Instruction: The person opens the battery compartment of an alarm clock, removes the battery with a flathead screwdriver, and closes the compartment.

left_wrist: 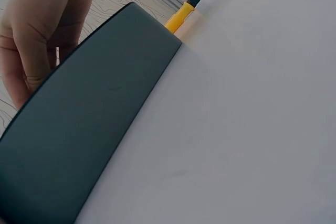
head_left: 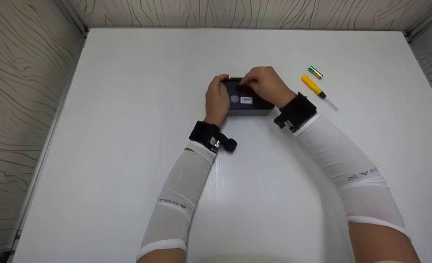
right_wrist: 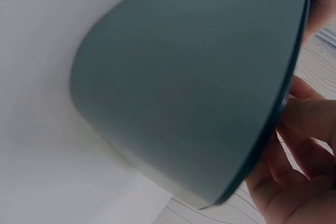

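A dark box-shaped device (head_left: 250, 112) rests on the white table, its black panel with a white label and a round sticker facing up. My left hand (head_left: 216, 100) grips the device's left side, thumb along the panel edge. My right hand (head_left: 269, 84) reaches over from the right, thumb and fingers bent down and pinching a small black piece (head_left: 242, 88) at the panel's upper part; its shape is mostly hidden under the fingertips. In the left wrist view the right hand (left_wrist: 44, 27) shows behind the smooth grey-green side. From the right wrist, the curved casing (right_wrist: 184, 82) fills the middle.
Right of the device lies a yellow-handled screwdriver (head_left: 313, 86) with its metal shaft toward the front right. A green-and-gold battery (head_left: 315, 72) lies just behind it. Wood-grain patterned panels (head_left: 238, 14) border the table at the back and sides.
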A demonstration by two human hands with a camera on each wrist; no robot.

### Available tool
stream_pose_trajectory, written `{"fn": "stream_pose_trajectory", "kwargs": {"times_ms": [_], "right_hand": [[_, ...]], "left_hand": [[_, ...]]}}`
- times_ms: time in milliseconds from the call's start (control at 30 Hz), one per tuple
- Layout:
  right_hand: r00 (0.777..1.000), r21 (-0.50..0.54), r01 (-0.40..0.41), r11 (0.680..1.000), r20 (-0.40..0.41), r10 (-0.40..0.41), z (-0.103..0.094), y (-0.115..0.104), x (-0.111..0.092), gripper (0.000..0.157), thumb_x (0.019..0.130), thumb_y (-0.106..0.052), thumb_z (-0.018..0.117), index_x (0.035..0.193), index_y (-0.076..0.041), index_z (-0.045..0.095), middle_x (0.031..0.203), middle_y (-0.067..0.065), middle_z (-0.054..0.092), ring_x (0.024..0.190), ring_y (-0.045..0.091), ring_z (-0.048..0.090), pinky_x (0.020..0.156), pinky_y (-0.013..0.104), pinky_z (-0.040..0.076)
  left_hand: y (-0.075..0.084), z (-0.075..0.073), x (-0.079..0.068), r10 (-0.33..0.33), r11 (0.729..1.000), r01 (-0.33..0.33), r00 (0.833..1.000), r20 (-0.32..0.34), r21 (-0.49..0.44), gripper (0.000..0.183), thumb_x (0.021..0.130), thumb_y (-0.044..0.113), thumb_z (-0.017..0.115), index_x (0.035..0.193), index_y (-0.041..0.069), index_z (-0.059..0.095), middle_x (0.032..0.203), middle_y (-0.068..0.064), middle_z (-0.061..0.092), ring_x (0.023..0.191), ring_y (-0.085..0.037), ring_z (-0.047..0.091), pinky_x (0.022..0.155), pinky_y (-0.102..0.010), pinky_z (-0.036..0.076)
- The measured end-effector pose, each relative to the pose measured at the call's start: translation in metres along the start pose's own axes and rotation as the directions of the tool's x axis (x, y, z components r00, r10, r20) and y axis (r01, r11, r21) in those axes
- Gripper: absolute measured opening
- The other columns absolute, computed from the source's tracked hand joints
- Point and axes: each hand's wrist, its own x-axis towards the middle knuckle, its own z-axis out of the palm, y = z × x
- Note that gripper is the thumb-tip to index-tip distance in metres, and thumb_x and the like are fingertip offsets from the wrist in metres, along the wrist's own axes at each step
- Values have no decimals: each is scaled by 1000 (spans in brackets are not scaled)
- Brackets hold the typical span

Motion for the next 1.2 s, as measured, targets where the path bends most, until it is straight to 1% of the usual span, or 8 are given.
{"fn": "stream_pose_trajectory", "kwargs": {"times_ms": [133,267,500,667,800,967,1100,1200], "right_hand": [[1000,-41,2,999,12,-2,2,-2,1,22,94,10,61,105,2,78,107,18,74,106,30,69,96,43,54],[1000,-83,21,996,18,-20,3,-4,3,22,94,10,60,106,2,77,108,18,74,106,31,69,96,43,54],[999,-130,42,991,36,-37,4,-4,3,22,95,10,60,108,3,77,108,18,74,106,31,69,96,43,54],[997,-155,70,985,49,-63,2,-2,4,23,95,9,60,109,2,77,107,19,72,103,30,67,93,42,55],[993,-198,109,974,73,-96,3,0,4,23,96,8,60,112,2,76,107,19,70,103,30,66,92,42,54],[985,-264,161,951,107,-137,3,0,5,24,98,7,57,114,3,75,106,19,71,102,32,66,93,42,54],[982,-270,171,948,122,-143,3,-1,7,24,98,7,56,113,3,75,105,19,71,102,31,67,92,42,55],[984,-241,153,958,128,-124,1,-1,8,24,98,8,56,113,4,75,106,19,71,103,31,66,93,42,55]], "left_hand": [[1,0,0,-3,1000,3,1000,-15,16,36,108,7,33,133,5,60,133,-8,63,128,-15,54,106,-21,39],[2,-1,0,-7,1000,8,999,-37,30,35,108,7,35,131,5,61,132,-8,63,128,-17,55,106,-21,39],[3,1,0,-1,1000,2,999,-39,28,34,108,7,35,131,4,60,132,-9,63,128,-17,55,106,-21,39],[3,1,0,9,999,-8,999,-35,35,34,108,7,35,131,4,61,131,-9,63,127,-17,55,105,-20,39],[3,1,0,9,999,-7,999,-32,35,34,108,7,35,131,4,60,131,-9,63,126,-17,55,105,-20,39],[3,1,-2,8,1000,-7,1000,-23,30,35,109,8,34,132,4,60,132,-9,62,127,-16,54,105,-19,39],[3,0,-2,8,1000,-8,1000,-27,25,35,109,7,33,131,4,60,132,-9,62,128,-16,54,105,-19,39],[3,0,-1,2,1000,-2,1000,-30,18,35,108,7,34,131,4,60,132,-9,63,127,-16,55,105,-19,39]]}}
